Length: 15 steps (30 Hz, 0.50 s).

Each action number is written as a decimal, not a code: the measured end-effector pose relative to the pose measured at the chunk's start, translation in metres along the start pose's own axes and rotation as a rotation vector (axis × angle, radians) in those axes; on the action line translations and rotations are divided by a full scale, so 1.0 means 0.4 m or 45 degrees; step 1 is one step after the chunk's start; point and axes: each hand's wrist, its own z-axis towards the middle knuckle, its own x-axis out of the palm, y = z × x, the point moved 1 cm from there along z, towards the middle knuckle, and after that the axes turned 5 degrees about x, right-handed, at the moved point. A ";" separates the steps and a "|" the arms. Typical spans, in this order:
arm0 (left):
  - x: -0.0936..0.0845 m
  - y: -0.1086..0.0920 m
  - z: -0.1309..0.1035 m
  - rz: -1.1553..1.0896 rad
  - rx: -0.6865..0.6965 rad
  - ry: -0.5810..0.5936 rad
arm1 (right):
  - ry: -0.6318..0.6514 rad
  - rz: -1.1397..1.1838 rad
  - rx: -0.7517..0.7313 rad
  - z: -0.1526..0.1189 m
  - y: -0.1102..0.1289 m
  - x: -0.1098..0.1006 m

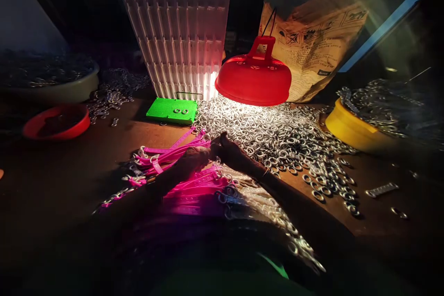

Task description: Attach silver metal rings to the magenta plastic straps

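Note:
My left hand [197, 157] and my right hand [227, 150] meet at the middle of the table, fingers closed in front of each other. What they pinch is small and dark against the light; I cannot make it out. Pink straps [194, 185] lie under and around my left hand, with metal pieces at their left ends. Close to my right hand spreads a large heap of loose metal rings [256, 125]. Pale strips with rings [263, 199] run beneath my right forearm toward the front.
A red lamp shade [255, 78] hangs low over the rings. Behind stand a ribbed translucent panel [183, 27] and a paper sack [312, 51]. A green perforated block [169, 111] bears two rings. A red bowl [74, 125] lies left; a yellow tub [350, 127] of metal parts stands right.

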 end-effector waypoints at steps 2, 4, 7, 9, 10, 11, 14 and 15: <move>-0.015 -0.037 -0.013 -0.028 -0.027 0.048 | 0.127 -0.020 -0.029 -0.028 0.044 -0.016; -0.022 -0.073 -0.042 0.024 -0.040 0.150 | 0.201 -0.073 -0.044 -0.077 0.082 -0.025; -0.012 -0.095 -0.104 0.160 -0.145 0.304 | 0.228 -0.146 -0.040 -0.181 0.109 -0.019; 0.005 -0.080 -0.150 0.215 -0.201 0.371 | 0.220 -0.157 0.013 -0.257 0.103 -0.004; 0.015 -0.067 -0.173 0.208 -0.216 0.411 | 0.217 -0.146 0.049 -0.292 0.097 0.005; 0.025 -0.051 -0.196 0.173 -0.225 0.437 | 0.210 -0.126 0.087 -0.324 0.089 0.013; 0.052 -0.007 -0.259 0.023 -0.200 0.477 | 0.169 -0.061 0.179 -0.390 0.077 0.028; 0.058 0.002 -0.276 -0.004 -0.176 0.475 | 0.143 -0.044 0.199 -0.402 0.079 0.029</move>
